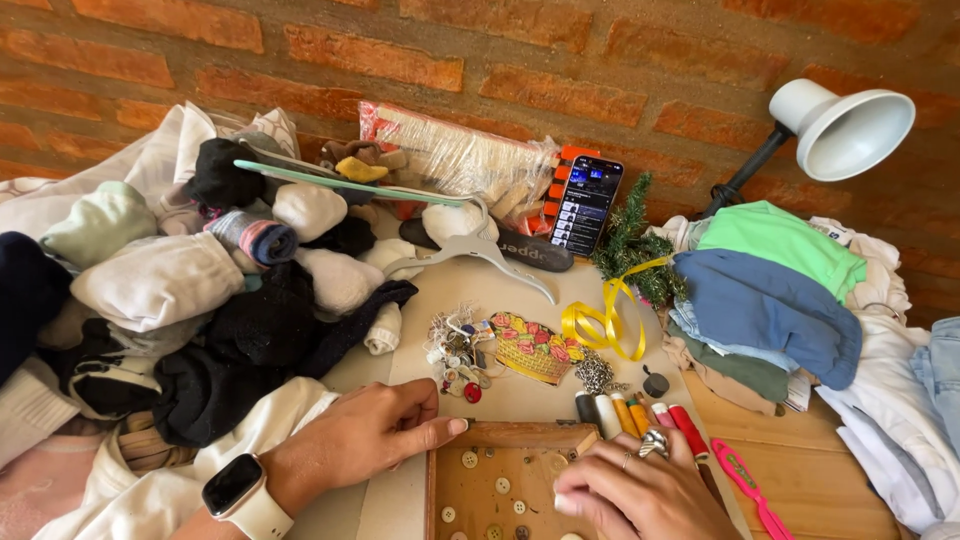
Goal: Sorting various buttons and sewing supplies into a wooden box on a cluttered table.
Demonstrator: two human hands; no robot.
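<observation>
Brick wall behind; both hands (365,435) (640,490) at shallow wooden button tray (500,480).

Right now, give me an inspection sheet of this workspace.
Surface: beige tabletop, wooden at the right.
Job's things: wooden tray holding loose buttons.
Clutter: sock pile at left, folded clothes at right, hanger, yellow ribbon, thread spools, pink tool, phone.
Hands: left hand rests flat beside the tray, a watch on its wrist; right hand is curled over the tray, whether it pinches anything cannot be told.
Cables: nothing seen.
Surroundings: brick wall, white lamp.
</observation>
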